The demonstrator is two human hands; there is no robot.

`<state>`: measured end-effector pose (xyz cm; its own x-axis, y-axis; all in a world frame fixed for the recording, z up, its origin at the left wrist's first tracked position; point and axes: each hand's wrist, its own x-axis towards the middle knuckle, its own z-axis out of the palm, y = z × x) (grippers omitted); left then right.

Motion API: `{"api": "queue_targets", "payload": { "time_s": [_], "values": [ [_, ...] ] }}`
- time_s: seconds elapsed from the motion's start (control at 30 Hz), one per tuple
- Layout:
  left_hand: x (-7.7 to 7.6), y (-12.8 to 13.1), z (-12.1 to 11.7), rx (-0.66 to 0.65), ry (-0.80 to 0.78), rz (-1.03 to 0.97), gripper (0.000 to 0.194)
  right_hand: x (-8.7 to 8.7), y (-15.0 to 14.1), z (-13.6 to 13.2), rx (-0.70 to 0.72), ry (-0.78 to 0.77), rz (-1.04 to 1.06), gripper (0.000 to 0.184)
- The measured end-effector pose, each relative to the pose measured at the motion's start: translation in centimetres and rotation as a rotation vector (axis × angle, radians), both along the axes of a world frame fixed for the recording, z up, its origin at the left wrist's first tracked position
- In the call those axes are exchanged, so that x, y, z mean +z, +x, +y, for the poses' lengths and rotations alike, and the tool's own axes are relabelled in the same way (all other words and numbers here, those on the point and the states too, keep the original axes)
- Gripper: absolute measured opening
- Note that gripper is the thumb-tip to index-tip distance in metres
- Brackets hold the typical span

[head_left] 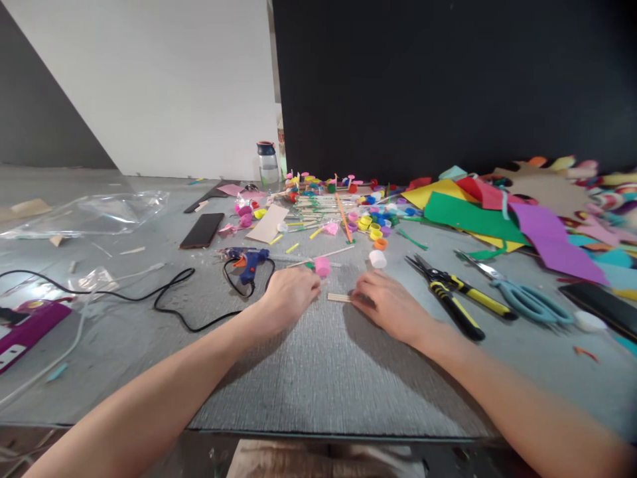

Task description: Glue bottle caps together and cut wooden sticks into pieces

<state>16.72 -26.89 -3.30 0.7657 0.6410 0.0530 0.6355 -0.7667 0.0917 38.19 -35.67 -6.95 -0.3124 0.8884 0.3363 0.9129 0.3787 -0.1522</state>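
My left hand (291, 295) rests low over the table with its fingers curled closed. Just beyond its fingertips are a pink bottle cap (322, 266) and a thin pale stick; what the fingers hold, if anything, is hidden. My right hand (387, 304) has its fingertips closed at the right end of short flat wooden sticks (339, 297) lying on the table between both hands. A white bottle cap (377, 259) sits just past the right hand. To the left of my left hand lies a blue glue gun (253, 263) with a black cord.
Pliers (442, 292) and blue-handled scissors (527, 299) lie right of my right hand. Coloured sheets (472, 216) pile up at the back right. Caps and sticks crowd the back middle, near a water bottle (267, 166). A phone (202, 230) and a purple power strip (34, 328) are leftward.
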Motion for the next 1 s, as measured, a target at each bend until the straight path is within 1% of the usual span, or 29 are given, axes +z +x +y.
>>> {"api": "queue_targets", "payload": {
  "time_s": [0.1,0.17,0.33,0.43,0.5,0.57,0.63,0.7,0.8,0.83,0.9,1.0],
  "values": [
    [-0.2,0.3,0.0,-0.024,0.024,-0.014,0.028,0.4,0.0,-0.2,0.029,0.021,-0.080,0.026],
    [-0.2,0.7,-0.2,-0.035,0.044,-0.023,0.027,0.7,0.0,-0.3,0.068,0.023,-0.133,0.028],
    [0.3,2.6,-0.3,-0.085,0.070,-0.052,0.024,0.8,0.1,-0.6,0.141,0.007,-0.208,0.030],
    [0.6,3.8,-0.2,-0.121,0.059,-0.075,0.023,0.7,0.2,-0.7,0.148,-0.010,-0.194,0.026],
    [0.5,4.1,-0.2,-0.143,0.029,-0.135,0.024,0.8,0.4,-0.7,0.133,-0.020,-0.160,0.024],
    [0.1,3.7,-0.3,-0.155,-0.054,-0.293,0.025,1.0,0.7,-0.8,0.096,-0.019,-0.109,0.022],
    [-0.6,2.8,-0.4,-0.139,-0.196,-0.515,0.025,1.4,1.2,-0.9,0.053,-0.011,-0.052,0.019],
    [-1.5,1.6,-0.6,-0.087,-0.368,-0.701,0.027,1.9,1.6,-1.0,0.026,-0.002,-0.003,0.016],
    [-2.7,0.1,-0.7,0.041,-0.631,-0.902,0.025,3.0,1.9,-0.4,0.016,-0.022,0.050,0.017],
    [-2.8,-0.3,-0.6,0.089,-0.695,-0.958,0.024,3.4,1.9,0.2,0.012,-0.034,0.040,0.018],
    [-2.9,-0.8,-0.4,0.163,-0.765,-1.059,0.023,4.2,1.8,2.1,0.002,-0.056,-0.029,0.019],
    [-2.4,-1.5,0.1,0.212,-0.789,-1.157,0.026,4.5,1.4,6.7,-0.022,-0.056,-0.127,0.019]
  ]
}}
